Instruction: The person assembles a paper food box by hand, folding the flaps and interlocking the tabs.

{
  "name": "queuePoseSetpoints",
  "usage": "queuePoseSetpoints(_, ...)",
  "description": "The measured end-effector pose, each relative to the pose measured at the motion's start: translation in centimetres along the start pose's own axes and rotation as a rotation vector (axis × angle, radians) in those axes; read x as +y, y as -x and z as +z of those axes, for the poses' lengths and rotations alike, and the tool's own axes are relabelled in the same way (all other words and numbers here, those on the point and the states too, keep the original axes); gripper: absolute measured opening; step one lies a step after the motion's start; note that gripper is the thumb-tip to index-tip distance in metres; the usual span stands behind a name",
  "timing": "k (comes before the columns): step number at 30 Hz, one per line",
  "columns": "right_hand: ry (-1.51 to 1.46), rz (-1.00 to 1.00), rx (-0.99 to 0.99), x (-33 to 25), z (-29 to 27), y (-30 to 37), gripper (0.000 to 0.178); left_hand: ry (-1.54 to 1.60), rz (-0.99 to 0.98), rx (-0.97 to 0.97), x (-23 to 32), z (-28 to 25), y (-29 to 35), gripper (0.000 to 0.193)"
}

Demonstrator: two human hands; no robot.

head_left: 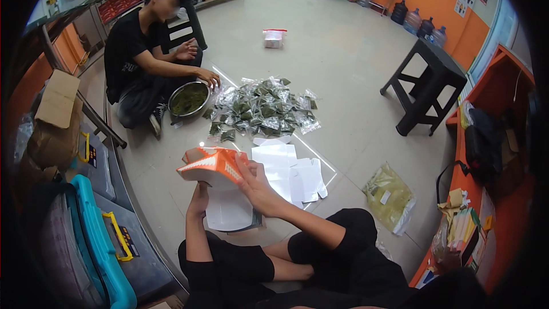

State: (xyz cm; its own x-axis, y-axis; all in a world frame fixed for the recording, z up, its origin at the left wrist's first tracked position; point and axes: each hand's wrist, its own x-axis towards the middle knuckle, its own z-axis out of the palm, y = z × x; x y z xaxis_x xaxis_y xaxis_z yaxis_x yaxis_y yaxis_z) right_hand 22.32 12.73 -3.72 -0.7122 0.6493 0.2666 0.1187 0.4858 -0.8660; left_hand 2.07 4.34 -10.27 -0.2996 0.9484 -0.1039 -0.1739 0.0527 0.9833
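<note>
At the far left of our fingers we see a brown carton (59, 98). Closer to us, also on the left, stand a turquoise lid (102, 246) and a grey case (143, 263) with a yellow handle. Ahead of our fingers and to their left, a co-worker (134, 51) in black sits on the floor (343, 80); one hand is at the rim of a metal bowl (190, 98) with green filling, the other is raised.

Our left fingers (202, 186) reach up under the box (213, 160), which is orange and white and is held in the air before our legs. Their tips are hidden, so we cannot tell if they are closed. Our right fingers (245, 167) are clamped on the right end of the box. Below both, we see a white panel (229, 210); we cannot tell if it belongs to the box.

Ahead of the fingers lie many clear packets (263, 109) with green content, and well beyond, a small package (274, 38). Just right of the right fingers are white sheets (280, 163). Farther right come a yellowish pouch (390, 195), a black stool (430, 74) and an orange shelf (452, 191).
</note>
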Motion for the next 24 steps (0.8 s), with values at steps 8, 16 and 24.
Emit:
queuePoseSetpoints(8, -0.144, -0.205, 0.169, -3.6, -2.8, 2.2, 0.077, -0.134, 0.234, 0.176, 2.5, 2.0, 3.7, 0.068)
queuePoseSetpoints(16, -0.288, -0.207, 0.281, -5.2, -6.5, 3.4, 0.041, -0.195, 0.328, 0.199, 4.9, 7.0, 3.7, 0.064)
queuePoseSetpoints(24, -0.342, -0.083, 0.336, -3.9, -9.7, 3.4, 0.020, -0.090, 0.331, 0.183, 7.9, 14.1, 4.9, 0.049)
